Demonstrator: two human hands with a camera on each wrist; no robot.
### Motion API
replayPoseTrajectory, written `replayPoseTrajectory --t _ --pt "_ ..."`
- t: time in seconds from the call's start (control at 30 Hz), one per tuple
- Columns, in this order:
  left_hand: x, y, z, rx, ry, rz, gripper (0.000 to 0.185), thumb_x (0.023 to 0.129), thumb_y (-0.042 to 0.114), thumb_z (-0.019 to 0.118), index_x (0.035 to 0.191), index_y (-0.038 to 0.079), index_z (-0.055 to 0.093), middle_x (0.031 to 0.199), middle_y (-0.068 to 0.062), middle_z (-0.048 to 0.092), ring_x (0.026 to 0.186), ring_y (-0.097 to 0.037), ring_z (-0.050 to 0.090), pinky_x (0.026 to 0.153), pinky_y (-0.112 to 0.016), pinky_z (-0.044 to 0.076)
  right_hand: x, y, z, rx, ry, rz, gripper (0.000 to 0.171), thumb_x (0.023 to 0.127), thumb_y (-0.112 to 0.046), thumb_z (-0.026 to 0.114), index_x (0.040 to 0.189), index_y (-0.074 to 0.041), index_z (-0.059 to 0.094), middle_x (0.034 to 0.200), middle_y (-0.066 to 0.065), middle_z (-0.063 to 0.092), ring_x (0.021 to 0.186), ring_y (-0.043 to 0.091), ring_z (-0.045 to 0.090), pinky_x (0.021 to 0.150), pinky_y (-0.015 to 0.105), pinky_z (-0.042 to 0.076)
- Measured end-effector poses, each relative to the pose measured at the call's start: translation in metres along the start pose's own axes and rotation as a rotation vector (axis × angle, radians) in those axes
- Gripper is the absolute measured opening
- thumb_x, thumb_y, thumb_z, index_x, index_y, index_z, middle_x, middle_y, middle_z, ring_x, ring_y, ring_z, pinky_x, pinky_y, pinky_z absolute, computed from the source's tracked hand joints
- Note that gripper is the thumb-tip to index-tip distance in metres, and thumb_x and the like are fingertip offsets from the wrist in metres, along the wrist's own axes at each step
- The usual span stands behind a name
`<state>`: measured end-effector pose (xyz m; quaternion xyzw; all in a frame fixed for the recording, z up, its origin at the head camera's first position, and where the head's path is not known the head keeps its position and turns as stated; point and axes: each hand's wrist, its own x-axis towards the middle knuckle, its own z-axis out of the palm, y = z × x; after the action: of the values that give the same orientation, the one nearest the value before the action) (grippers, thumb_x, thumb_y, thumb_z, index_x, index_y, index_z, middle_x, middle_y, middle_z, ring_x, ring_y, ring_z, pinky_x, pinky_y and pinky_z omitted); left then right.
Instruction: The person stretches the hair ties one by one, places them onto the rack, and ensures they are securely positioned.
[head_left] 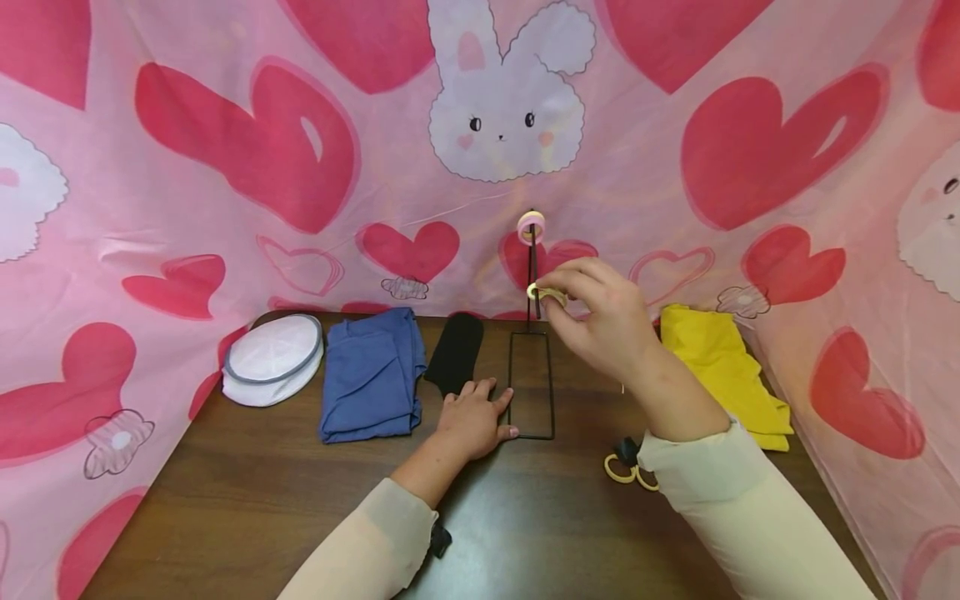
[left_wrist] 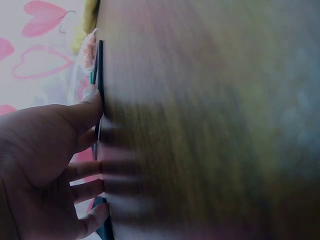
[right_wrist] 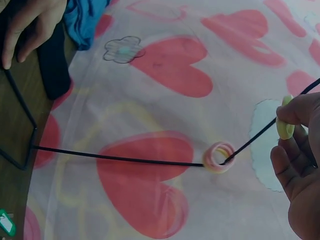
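A black wire stand (head_left: 531,385) sits on the brown table (head_left: 247,500); it has a rectangular base and an upright rod (head_left: 532,267). A pink ring (head_left: 531,227) sits at the rod's top, and shows on the wire in the right wrist view as pink ring (right_wrist: 218,157). My right hand (head_left: 561,305) pinches a small yellow ring (head_left: 543,293) right beside the rod, below the pink one. That yellow ring (right_wrist: 286,119) shows between the fingertips (right_wrist: 300,111). My left hand (head_left: 480,410) lies flat on the table, thumb against the base wire (left_wrist: 100,75).
Along the back edge lie a white mesh pouch (head_left: 273,358), a folded blue cloth (head_left: 371,375), a black fabric piece (head_left: 456,350) and a yellow cloth (head_left: 723,367). Yellow and black loops (head_left: 626,467) lie under my right forearm. A pink heart-print backdrop (head_left: 225,167) encloses the table.
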<state>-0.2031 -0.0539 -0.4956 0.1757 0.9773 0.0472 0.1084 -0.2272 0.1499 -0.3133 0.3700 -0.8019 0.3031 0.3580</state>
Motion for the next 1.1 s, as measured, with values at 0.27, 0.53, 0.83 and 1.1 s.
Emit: replayPoseTrajectory --t 0.27,0.53,0.83,1.1 --pt "0.001 0.000 0.001 0.003 0.004 0.006 0.072 0.098 0.066 0.055 0.160 0.035 0.041 0.166 -0.005 0.034 0.147 -0.030 0.034 0.105 -0.054 0.039 0.005 0.018 0.013 -0.023 0.038 0.056 0.022 0.086 -0.005 0.079 0.108 -0.004 0.077 0.103 0.009 0.071 0.080 0.024 0.064 0.074 0.038 0.055" --pt "-0.001 -0.001 0.000 0.005 0.007 0.010 0.071 0.098 0.066 0.055 0.161 0.035 0.040 0.166 -0.004 0.034 0.148 -0.030 0.033 0.106 -0.055 0.038 0.013 0.033 0.028 -0.001 0.108 0.080 0.021 0.089 -0.004 0.076 0.108 0.001 0.076 0.103 0.015 0.069 0.082 0.026 0.070 0.077 0.041 0.060" --pt "0.000 -0.002 0.002 0.015 0.015 0.014 0.071 0.098 0.067 0.054 0.161 0.035 0.040 0.166 -0.004 0.034 0.148 -0.030 0.034 0.105 -0.055 0.039 0.024 0.047 0.047 -0.011 0.181 0.141 0.021 0.087 -0.001 0.075 0.108 0.002 0.077 0.101 0.017 0.067 0.079 0.028 0.068 0.076 0.041 0.058" --pt "-0.001 -0.001 0.000 0.009 0.016 0.017 0.070 0.098 0.066 0.055 0.160 0.035 0.042 0.165 -0.005 0.036 0.148 -0.030 0.035 0.105 -0.055 0.040 0.030 0.057 0.056 0.013 0.188 0.193 0.024 0.086 0.001 0.074 0.110 0.005 0.075 0.105 0.018 0.065 0.084 0.029 0.067 0.079 0.041 0.059"
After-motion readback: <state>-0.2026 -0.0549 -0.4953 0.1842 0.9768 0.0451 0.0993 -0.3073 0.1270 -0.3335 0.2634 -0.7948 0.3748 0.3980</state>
